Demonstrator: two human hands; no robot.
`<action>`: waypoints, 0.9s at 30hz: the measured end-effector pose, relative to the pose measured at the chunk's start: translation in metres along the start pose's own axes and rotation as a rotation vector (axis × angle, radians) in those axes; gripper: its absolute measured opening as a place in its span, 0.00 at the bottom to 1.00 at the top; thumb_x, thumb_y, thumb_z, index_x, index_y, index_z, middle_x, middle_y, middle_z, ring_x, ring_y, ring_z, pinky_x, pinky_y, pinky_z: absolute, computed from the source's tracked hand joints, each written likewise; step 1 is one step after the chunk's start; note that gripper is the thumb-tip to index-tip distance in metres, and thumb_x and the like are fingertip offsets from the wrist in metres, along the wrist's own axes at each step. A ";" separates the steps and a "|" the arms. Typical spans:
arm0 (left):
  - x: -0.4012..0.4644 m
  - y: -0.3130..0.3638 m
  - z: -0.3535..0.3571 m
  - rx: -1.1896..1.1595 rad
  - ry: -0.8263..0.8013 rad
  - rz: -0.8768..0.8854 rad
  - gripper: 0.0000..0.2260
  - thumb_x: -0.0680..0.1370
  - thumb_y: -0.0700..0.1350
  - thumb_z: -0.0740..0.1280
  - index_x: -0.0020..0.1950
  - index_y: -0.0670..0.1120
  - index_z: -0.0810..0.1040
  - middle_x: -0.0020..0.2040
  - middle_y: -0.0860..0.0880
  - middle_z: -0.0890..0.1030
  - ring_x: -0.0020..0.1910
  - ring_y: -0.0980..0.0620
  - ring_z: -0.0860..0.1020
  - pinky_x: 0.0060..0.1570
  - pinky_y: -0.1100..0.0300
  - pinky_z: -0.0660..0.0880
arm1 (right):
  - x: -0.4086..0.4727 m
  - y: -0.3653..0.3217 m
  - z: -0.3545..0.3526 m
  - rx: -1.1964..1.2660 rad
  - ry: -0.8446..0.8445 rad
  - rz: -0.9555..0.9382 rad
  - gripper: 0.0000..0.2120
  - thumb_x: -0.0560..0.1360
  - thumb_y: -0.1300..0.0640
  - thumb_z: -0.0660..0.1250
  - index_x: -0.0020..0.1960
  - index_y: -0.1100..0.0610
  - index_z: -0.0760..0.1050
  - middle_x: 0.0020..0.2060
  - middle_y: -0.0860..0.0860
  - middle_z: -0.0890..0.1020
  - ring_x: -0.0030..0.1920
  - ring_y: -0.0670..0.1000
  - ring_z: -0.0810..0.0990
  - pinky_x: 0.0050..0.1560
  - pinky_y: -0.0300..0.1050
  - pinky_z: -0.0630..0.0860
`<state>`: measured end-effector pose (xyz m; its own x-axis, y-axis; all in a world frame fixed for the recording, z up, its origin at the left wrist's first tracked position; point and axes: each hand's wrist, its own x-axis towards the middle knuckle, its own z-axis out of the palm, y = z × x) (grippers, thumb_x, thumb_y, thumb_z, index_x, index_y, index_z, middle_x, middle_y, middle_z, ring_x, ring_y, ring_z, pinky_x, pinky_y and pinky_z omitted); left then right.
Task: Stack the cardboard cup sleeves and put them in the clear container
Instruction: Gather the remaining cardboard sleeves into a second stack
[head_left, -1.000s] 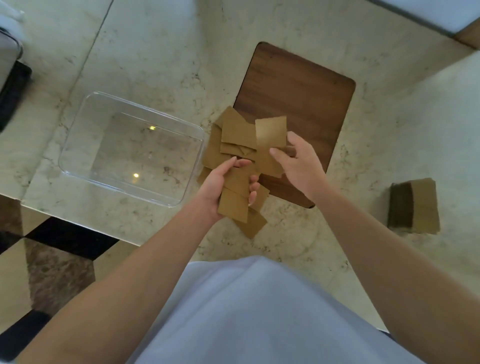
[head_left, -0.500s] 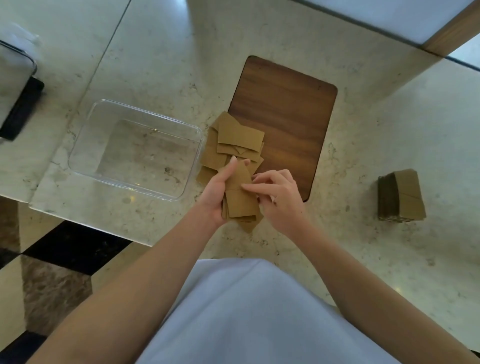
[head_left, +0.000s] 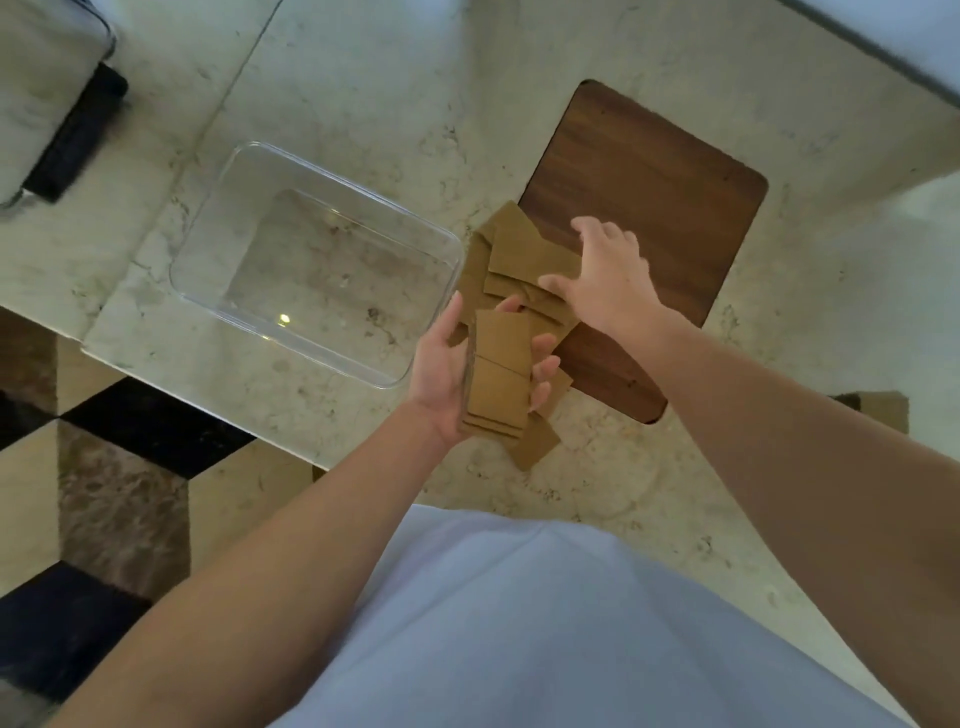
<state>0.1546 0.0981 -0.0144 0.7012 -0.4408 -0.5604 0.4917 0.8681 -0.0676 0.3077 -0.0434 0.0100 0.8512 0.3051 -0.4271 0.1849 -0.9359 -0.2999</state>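
Container (head_left: 317, 262): clear, empty, on marble counter.
Left hand (head_left: 447, 371): gripping sleeve stack (head_left: 498, 374), just right of container.
Right hand (head_left: 605, 275): fingers spread over loose sleeves (head_left: 519, 254) beside container.

Left hand (head_left: 447, 374) holds a stack of sleeves (head_left: 498, 376), fingers curled round its right edge. Clear container (head_left: 317, 260) sits just left of and beyond that hand, on the counter (head_left: 363, 93). Loose sleeves (head_left: 519, 260) lie just beyond the left hand, between container and wooden board (head_left: 654, 208), partly overlapping the board's left edge. Right hand (head_left: 608, 275) is over the loose sleeves' right side, fingers spread above the board. 1 more sleeve (head_left: 540, 441) lies under and nearer than the left hand. Another stack (head_left: 878, 408) sits right of the right forearm, mostly hidden.
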 end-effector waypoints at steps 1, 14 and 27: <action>-0.001 0.001 -0.001 -0.003 -0.027 -0.013 0.28 0.77 0.68 0.64 0.72 0.54 0.74 0.64 0.36 0.77 0.56 0.34 0.80 0.57 0.40 0.76 | 0.006 -0.001 0.004 -0.055 -0.021 -0.002 0.35 0.76 0.42 0.74 0.76 0.55 0.66 0.69 0.56 0.74 0.71 0.61 0.69 0.68 0.62 0.67; -0.006 -0.003 -0.002 0.041 0.024 0.003 0.26 0.79 0.66 0.64 0.67 0.48 0.81 0.64 0.36 0.79 0.57 0.35 0.81 0.56 0.39 0.79 | -0.019 0.012 -0.004 0.394 -0.158 0.108 0.22 0.74 0.37 0.68 0.60 0.50 0.72 0.49 0.44 0.82 0.48 0.48 0.83 0.47 0.43 0.77; -0.020 -0.026 0.005 0.282 0.030 -0.022 0.26 0.80 0.65 0.65 0.67 0.47 0.79 0.63 0.37 0.82 0.53 0.37 0.83 0.49 0.44 0.81 | -0.105 0.042 -0.035 0.770 -0.719 0.017 0.19 0.64 0.38 0.82 0.34 0.53 0.82 0.27 0.50 0.72 0.27 0.50 0.62 0.30 0.44 0.54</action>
<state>0.1300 0.0829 0.0027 0.6750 -0.4483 -0.5860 0.6339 0.7588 0.1497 0.2434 -0.1209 0.0720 0.3123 0.5615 -0.7663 -0.4007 -0.6535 -0.6422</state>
